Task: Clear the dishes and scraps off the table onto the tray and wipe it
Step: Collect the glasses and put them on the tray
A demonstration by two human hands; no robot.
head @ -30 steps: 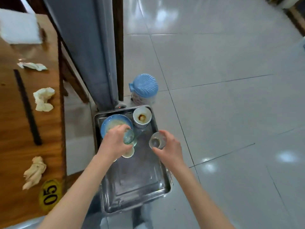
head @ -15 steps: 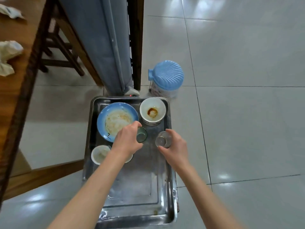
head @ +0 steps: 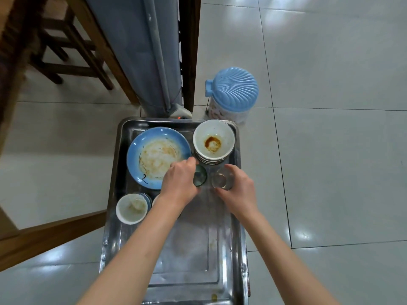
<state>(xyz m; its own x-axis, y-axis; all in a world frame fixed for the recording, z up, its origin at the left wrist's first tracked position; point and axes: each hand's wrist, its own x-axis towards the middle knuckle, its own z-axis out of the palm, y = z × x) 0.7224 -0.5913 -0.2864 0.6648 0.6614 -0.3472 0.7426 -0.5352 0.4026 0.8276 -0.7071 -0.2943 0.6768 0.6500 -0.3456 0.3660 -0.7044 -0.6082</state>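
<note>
A steel tray lies below me. At its far end sit a dirty blue plate and a stack of white bowls with a brown sauce stain. A small white bowl stands at the tray's left edge. My left hand grips a green-tinted glass low over the tray, just in front of the bowl stack. My right hand grips a clear glass right beside it. Another small dish is mostly hidden under my left forearm.
A blue shell-lidded jar stands on the tiled floor past the tray's far right corner. A grey padded post and dark wooden frame rise behind the tray. Wooden stool legs and the wooden table edge are on the left.
My view has swung away from the tabletop and down over the tray. Both hands have moved down and forward with their glasses, close to the bowl stack.
</note>
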